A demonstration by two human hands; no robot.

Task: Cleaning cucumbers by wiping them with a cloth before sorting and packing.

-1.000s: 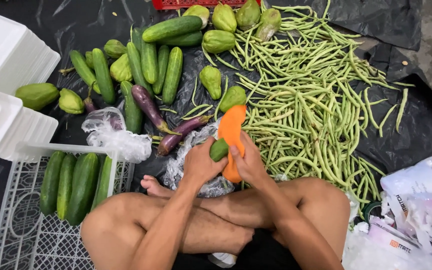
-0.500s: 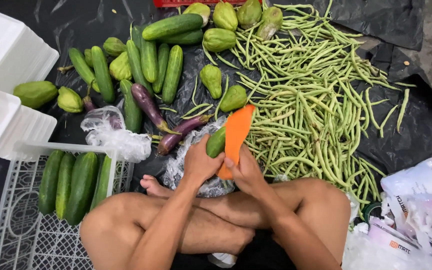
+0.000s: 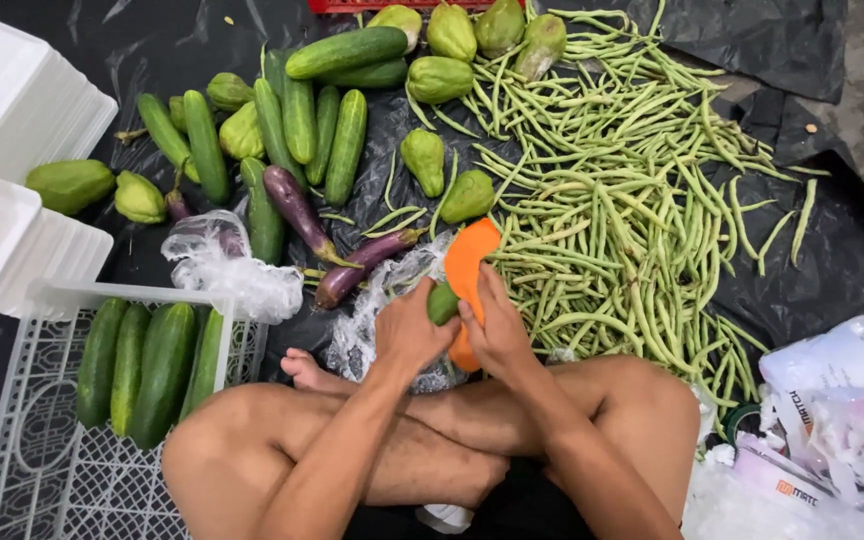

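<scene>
As held, orange tray tilts up-right.

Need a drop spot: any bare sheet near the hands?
Bare black sheet right of the green beans, and top left between the foam trays and cucumbers. Crowded around both hands, left hand and right hand.

Orange peeler; green beans; purple eggplants; white crate.

Left hand grips a green vegetable; right hand presses an orange tray against it, beside beans.
</scene>
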